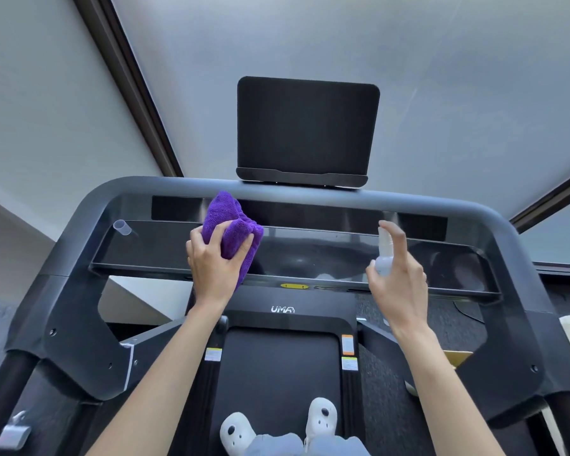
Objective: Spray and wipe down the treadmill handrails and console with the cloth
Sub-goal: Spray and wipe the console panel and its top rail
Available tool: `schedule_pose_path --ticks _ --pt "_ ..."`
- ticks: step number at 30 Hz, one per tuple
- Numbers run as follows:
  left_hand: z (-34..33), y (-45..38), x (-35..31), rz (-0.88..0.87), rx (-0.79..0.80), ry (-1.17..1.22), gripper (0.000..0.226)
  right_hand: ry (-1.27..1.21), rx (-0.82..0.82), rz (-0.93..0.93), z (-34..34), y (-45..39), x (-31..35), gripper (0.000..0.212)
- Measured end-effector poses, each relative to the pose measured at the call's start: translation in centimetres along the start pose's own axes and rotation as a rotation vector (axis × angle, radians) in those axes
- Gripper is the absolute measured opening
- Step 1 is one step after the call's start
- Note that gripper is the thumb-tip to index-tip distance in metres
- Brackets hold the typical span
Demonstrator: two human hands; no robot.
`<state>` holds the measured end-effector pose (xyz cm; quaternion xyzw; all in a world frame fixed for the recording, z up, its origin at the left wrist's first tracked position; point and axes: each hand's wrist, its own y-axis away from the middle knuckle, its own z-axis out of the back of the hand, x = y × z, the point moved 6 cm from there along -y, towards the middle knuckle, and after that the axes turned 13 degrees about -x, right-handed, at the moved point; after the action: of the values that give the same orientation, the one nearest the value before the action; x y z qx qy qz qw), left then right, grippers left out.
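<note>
**Where things sit on the treadmill**

The cloth (232, 230) lies on the console (310, 255), left of centre, under the left hand (214, 261). The spray bottle (385, 250) is to the right, in the right hand (400, 278). A screen (306, 130) stands behind the console, a cap (122, 227) at its left end.

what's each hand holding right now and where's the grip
Left hand grips the bunched purple cloth at its lower part. Right hand holds the small spray bottle around its body, index finger raised at the top.
</note>
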<state>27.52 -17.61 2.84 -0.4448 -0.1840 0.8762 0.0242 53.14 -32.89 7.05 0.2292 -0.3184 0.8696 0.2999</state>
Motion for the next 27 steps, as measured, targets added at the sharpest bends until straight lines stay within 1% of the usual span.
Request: schedule_pose_path --ticks 3,7,10,14,17,19,21,23,25,27 --pt "-0.5 0.6 0.1 -0.002 0.011 -0.019 0.042 0.002 0.019 -0.016 0.1 0.7 -0.8 0.066" --pt "-1.2 1.0 0.8 0.041 0.015 -0.043 0.042 -0.049 0.026 -0.086 -0.2 0.8 -1.6 0.061" --pt "-2.1 1.2 0.7 0.008 0.017 -0.076 0.042 -0.02 0.039 -0.096 -0.5 0.5 -2.1 0.064" --pt "-4.1 1.4 0.7 0.013 0.0 -0.207 0.045 -0.038 0.033 -0.095 -0.1 0.0 -3.0 0.067" --pt "-7.2 2.7 -0.9 -0.142 -0.014 -0.434 0.046 -0.053 0.037 -0.098 0.4 -0.5 -3.8 0.068" --pt "-10.0 3.9 -2.9 -0.199 -0.003 -0.506 0.045 -0.065 0.037 -0.108 0.6 -0.8 -4.3 0.068" --pt "-12.8 5.3 -5.5 -0.2 0.009 -0.524 0.045 -0.079 0.036 -0.109 0.8 -1.0 -4.7 0.067" --pt "-15.2 7.0 -8.3 -0.245 0.044 -0.513 0.044 -0.09 0.038 -0.107 0.9 -1.1 -4.6 0.067" --pt "-16.9 9.0 -10.3 -0.351 0.102 -0.464 0.045 -0.095 0.044 -0.106 0.8 -1.4 -4.7 0.067" --pt "-17.1 9.8 -10.4 -0.466 0.156 -0.401 0.042 -0.11 0.057 -0.104 0.6 -1.8 -4.6 0.068"
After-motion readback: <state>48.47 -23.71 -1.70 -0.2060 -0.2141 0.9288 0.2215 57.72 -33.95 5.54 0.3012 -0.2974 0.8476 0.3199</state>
